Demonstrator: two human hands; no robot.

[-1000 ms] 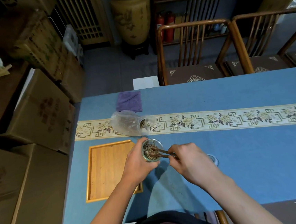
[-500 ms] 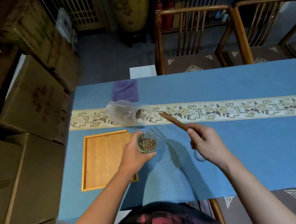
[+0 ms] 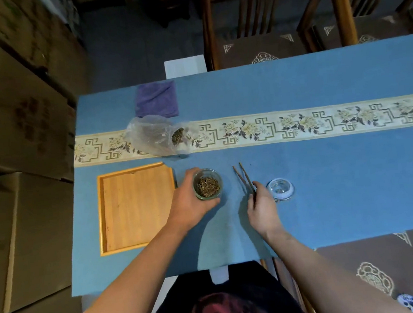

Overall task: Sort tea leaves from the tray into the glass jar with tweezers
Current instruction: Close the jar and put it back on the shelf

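Head view: tweezers lowered to the worktop, jar steadied, tray bare.

Head view: the left hand point(image 3: 192, 203) is wrapped around the glass jar point(image 3: 207, 184), which stands on the blue worktop point(image 3: 327, 170) and holds the tea leaves point(image 3: 207, 187). Left of that hand lies the wooden tray point(image 3: 136, 207); no leaves show on it, so the sorting appears finished. The right hand point(image 3: 262, 207) is closed on the rear end of the tweezers point(image 3: 244, 179), whose tips are spread and point away from the person. Just right of that hand sits the glass lid point(image 3: 280, 189). Beyond the left hand lie a plastic bag point(image 3: 153, 135) and a purple cloth point(image 3: 156, 100). Handling judgement: the jar is rigid, smooth and breakable; grip it around the wall, not the rim. Dry leaves are light and brittle; pinch gently at mid-length.
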